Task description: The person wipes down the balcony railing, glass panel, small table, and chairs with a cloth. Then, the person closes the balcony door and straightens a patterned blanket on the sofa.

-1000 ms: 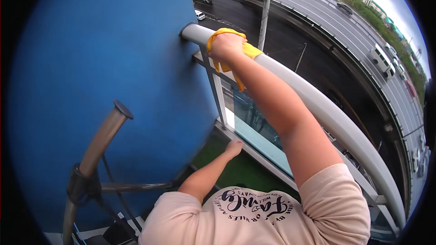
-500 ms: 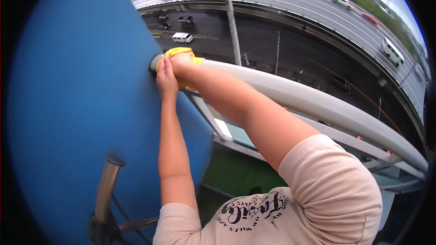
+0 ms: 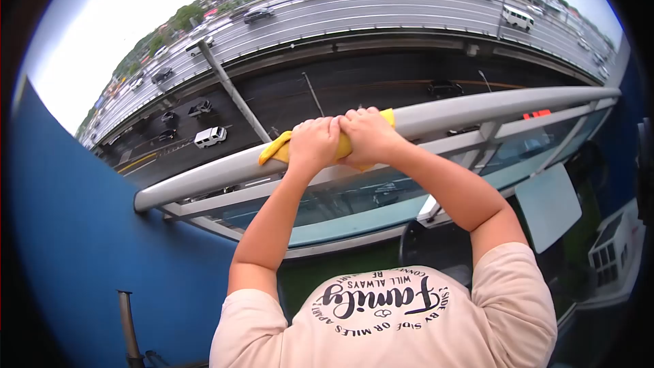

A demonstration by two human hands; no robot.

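A yellow cloth (image 3: 276, 150) is draped over the round metal handrail (image 3: 204, 176) of a balcony railing. My left hand (image 3: 315, 144) is closed over the cloth and rail, fingers curled across the top. Right beside it, my right hand (image 3: 368, 136) grips the same cloth, and the two hands touch near the thumbs. A corner of the cloth shows past my right hand, and a bunched end sticks out left of my left hand. The undersides of both hands are hidden.
A blue wall (image 3: 88, 232) meets the rail's left end. Glass panels (image 3: 354, 208) sit below the rail. Beyond lie a road with a white van (image 3: 210, 137) and a raised highway (image 3: 409, 10). A metal post (image 3: 128, 327) stands lower left; a white board (image 3: 549, 206) is at right.
Both hands and the cloth have moved right along the handrail, from its end at the blue wall toward its middle. The view has turned right with them.
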